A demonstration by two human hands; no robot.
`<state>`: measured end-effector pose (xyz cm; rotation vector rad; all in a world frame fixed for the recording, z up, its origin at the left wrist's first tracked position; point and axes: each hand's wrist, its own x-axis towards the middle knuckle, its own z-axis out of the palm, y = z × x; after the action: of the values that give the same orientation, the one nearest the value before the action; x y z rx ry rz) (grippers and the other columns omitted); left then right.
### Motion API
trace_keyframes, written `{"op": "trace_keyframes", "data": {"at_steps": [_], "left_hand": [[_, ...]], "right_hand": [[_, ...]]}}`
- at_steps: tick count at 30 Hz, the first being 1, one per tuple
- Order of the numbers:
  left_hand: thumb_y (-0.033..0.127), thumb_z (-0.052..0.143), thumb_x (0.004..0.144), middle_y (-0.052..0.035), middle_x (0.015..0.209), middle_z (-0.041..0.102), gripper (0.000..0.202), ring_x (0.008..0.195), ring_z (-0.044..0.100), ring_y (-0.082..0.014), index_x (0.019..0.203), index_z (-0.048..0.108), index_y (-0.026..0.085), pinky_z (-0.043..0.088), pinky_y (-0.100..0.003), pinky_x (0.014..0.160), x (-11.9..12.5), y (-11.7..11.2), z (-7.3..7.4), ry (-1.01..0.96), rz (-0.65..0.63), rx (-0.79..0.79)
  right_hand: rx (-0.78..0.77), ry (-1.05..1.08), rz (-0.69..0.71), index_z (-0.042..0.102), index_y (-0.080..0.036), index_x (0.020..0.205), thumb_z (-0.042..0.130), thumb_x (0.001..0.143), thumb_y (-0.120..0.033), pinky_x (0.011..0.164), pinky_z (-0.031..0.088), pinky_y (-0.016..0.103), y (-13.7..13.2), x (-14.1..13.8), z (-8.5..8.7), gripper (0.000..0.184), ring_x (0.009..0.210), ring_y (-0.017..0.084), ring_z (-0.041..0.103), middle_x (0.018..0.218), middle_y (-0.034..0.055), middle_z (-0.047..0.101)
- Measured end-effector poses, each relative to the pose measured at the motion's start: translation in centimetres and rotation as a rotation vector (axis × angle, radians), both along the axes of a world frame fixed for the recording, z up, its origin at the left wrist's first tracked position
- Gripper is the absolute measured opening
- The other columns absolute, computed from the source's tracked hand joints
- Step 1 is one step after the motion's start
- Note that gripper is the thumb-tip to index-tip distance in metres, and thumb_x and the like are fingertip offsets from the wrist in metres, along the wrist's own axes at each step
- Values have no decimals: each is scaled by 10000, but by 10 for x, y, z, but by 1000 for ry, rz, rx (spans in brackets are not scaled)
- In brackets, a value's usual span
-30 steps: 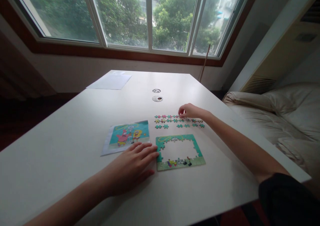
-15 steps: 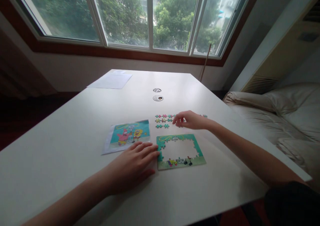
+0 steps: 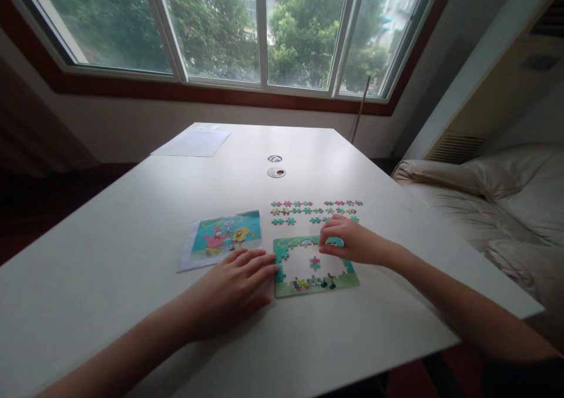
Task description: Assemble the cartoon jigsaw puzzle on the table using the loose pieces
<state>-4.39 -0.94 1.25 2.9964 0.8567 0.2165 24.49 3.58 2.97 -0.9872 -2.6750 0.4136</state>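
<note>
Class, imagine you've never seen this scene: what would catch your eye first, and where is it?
Probably the teal-bordered puzzle frame, between the two hands, with a lone pink-and-teal piece inside its opening, just below the right hand. Left of the frame, a bright cartoon picture lies beyond the left hand. Past the table, a broad window full of greenery spans the top.

A flat teal-bordered puzzle frame [image 3: 286, 290] meets the left hand's fingers [image 3: 263, 260] at its left edge. Inside its opening, one pink-and-teal piece [image 3: 314, 263] sits loose, just left of the right hand's fingers [image 3: 329, 232]; beyond them, colourful pieces [image 3: 296, 211] lie in three rows.
</note>
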Motion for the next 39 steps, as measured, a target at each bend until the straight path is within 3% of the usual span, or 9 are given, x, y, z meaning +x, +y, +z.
{"op": "trace_keyframes", "data": {"at_steps": [4, 8, 15, 25, 31, 39], "left_hand": [[330, 456, 874, -68, 1269, 491, 364, 1152, 434, -257, 1217, 445, 209, 348, -416, 949, 0, 0, 1, 19, 0, -15], [320, 454, 877, -74, 1263, 497, 360, 1143, 441, -257, 1216, 447, 199, 345, -414, 951, 1, -1, 2, 28, 7, -6], [328, 468, 870, -63, 1271, 491, 370, 1148, 432, -265, 1217, 447, 200, 336, -431, 956, 1, -1, 1, 36, 13, -6], [334, 470, 870, -72, 1257, 498, 360, 1141, 437, -261, 1205, 463, 203, 336, -419, 961, 2, -1, 1, 15, 5, -24], [341, 464, 869, -78, 1254, 500, 372, 1138, 440, -266, 1214, 460, 202, 334, -420, 961, 1, 0, -1, 9, 1, -10], [339, 468, 867, -82, 1241, 509, 352, 1133, 449, -266, 1193, 474, 207, 330, -431, 962, 3, 0, 0, 15, 6, -4]], "right_hand": [[-56, -29, 138, 642, -239, 1014, 530, 835, -266, 789, 393, 282, -2, 0, 2, 213, 860, 154, 511, 927, 57, 605], [-55, -46, 179, 659, -236, 973, 532, 833, -287, 790, 392, 279, -3, -7, -1, 196, 833, 152, 508, 871, 55, 599], [-68, 11, 77, 606, -162, 816, 619, 759, -307, 718, 404, 265, -6, -15, -5, 156, 769, 146, 509, 792, 44, 587], [-314, 305, -205, 634, -172, 784, 629, 736, -298, 564, 418, 194, -17, -56, -15, 135, 593, 91, 545, 674, 2, 643], [-281, 291, -249, 648, -189, 764, 631, 726, -270, 543, 393, 188, -16, -64, -23, 91, 568, 83, 548, 665, -11, 657], [-184, 251, -266, 656, -193, 739, 624, 729, -285, 598, 387, 212, -20, -68, -20, 98, 621, 103, 558, 665, -6, 648]]}}
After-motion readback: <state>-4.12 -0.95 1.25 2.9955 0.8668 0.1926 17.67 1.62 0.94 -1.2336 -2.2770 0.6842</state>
